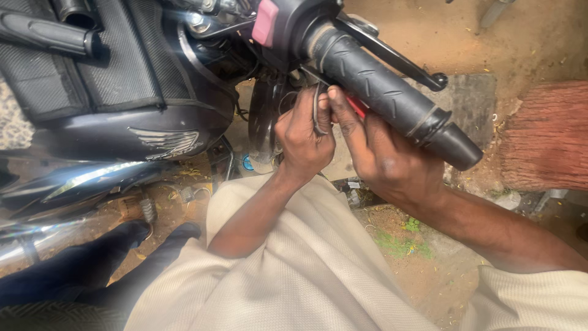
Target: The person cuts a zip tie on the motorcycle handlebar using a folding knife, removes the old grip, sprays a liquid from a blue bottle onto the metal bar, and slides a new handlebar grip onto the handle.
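Both forearms reach forward from cream sleeves and meet close together. The left hand [304,140] is curled into a tight fist, thumb side up. The right hand [383,160] pinches beside it, fingers bent, fingertips touching the left.

We see a matt black rubber handlebar grip [380,83] with moulded ridges, a smooth dark metal brake lever [392,55], a glossy black painted fuel tank [141,132], coarse woven cream cloth sleeves [306,263] and rough sandy ground [441,37].
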